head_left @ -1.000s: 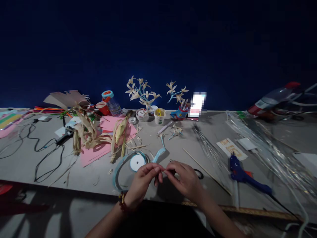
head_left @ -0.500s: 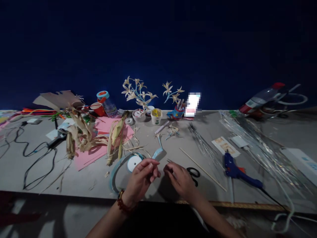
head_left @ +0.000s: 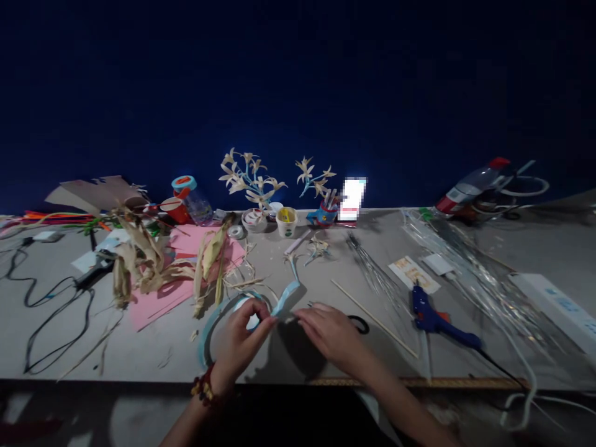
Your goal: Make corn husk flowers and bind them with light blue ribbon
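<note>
While the left hand [head_left: 244, 338] curls beside the blue ribbon [head_left: 286, 296], handling that strip seems the step in hand.
Its near end lies at the fingertips, beside the white spool [head_left: 252, 321]; whether pinched, I cannot tell. The right hand [head_left: 328, 335] extends its fingers together, grip unclear; the next move likely calls for a delicate hold.

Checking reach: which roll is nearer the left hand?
The blue ribbon roll, white-faced and partly hidden by the left hand; the small white roll lies farther back, beside a bowl.
</note>
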{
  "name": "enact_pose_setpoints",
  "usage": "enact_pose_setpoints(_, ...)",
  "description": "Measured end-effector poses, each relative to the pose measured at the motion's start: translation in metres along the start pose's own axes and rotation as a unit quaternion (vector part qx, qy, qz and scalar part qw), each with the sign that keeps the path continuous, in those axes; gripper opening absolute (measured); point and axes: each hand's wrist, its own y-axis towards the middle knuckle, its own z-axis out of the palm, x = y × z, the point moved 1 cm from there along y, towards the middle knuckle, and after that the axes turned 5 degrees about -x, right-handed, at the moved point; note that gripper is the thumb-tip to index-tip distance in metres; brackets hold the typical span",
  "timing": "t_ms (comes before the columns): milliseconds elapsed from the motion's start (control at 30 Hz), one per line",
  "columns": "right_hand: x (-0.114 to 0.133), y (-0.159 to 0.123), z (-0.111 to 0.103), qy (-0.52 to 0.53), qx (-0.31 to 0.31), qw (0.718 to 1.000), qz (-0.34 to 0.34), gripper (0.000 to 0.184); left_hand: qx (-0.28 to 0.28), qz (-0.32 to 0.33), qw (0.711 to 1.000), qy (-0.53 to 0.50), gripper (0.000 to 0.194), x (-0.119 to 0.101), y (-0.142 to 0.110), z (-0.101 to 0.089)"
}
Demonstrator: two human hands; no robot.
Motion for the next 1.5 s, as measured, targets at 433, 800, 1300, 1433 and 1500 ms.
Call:
enact_pose_setpoints(433, -0.001, -0.009, 0.004, -0.001, -0.073, 0.997, -0.024, 0.041, -0.045, -0.083, 0.862, 0.498, 0.012, 0.061, 0.053, -0.083)
enact_pose_setpoints(800, 0.000, -0.014, -0.004, 0.063, -0.049, 0.997, -0.020, 0.029, -0.130, -0.112, 0.882, 0.438, 0.013, 0.052, 0.053, -0.097)
enact_pose_setpoints(1300, 0.034, 0.026, 0.002, 0.226, -0.046, 0.973, 0.011, 0.011, -0.378, 0.232, 0.860, 0.251, 0.005, 0.046, 0.007, -0.052)
enact_pose_setpoints(1433, 0.035, 0.028, 0.004, 0.219, -0.092, 0.971, -0.025, 0.011, -0.342, 0.281, 0.859, 0.257, 0.013, 0.051, 0.013, -0.064)
enact_pose_setpoints(1500, 0.035, 0.027, 0.004, 0.214, -0.129, 0.968, -0.019, 0.011, -0.328, 0.278, 0.868, 0.250, 0.012, 0.046, 0.019, -0.069)
